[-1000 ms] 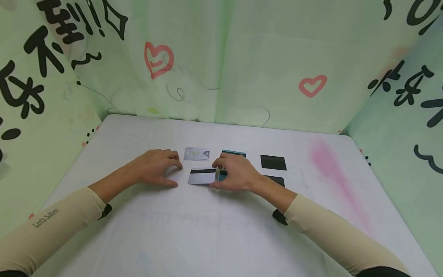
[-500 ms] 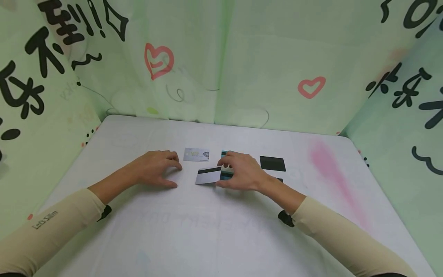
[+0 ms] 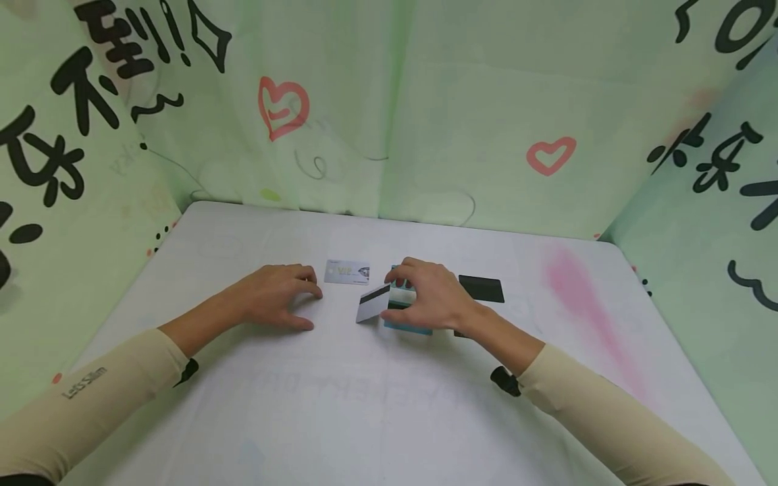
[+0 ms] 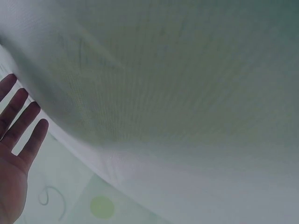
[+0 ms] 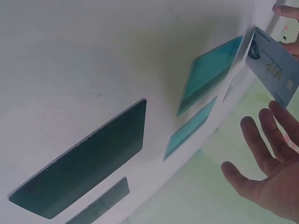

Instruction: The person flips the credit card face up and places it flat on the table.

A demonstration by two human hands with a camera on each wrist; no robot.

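My right hand (image 3: 434, 293) pinches a pale card with a dark stripe (image 3: 372, 303), tilted above the table. Its other face shows gold VIP lettering in the right wrist view, where the hand (image 5: 273, 172) is partly cut off. Beneath that hand lies a blue card (image 3: 408, 329); a second blue card (image 5: 191, 128) lies farther back, mostly covered in the head view. My left hand (image 3: 279, 295) rests at the table's left-middle with fingers loosely bent, holding nothing. Close to its fingertips lies a silver VIP card (image 3: 346, 272), flat and face up.
Right of the blue cards lie two black cards, one farther back (image 3: 481, 289) and a nearer one (image 5: 84, 163) mostly hidden by my right wrist in the head view. The white table (image 3: 292, 412) meets green cloth walls (image 3: 462, 121) with black lettering and red hearts.
My right hand has lifted the striped card and moved it rightward, tilting it more steeply. The nearer blue card now shows below the hand. The left hand keeps its place.
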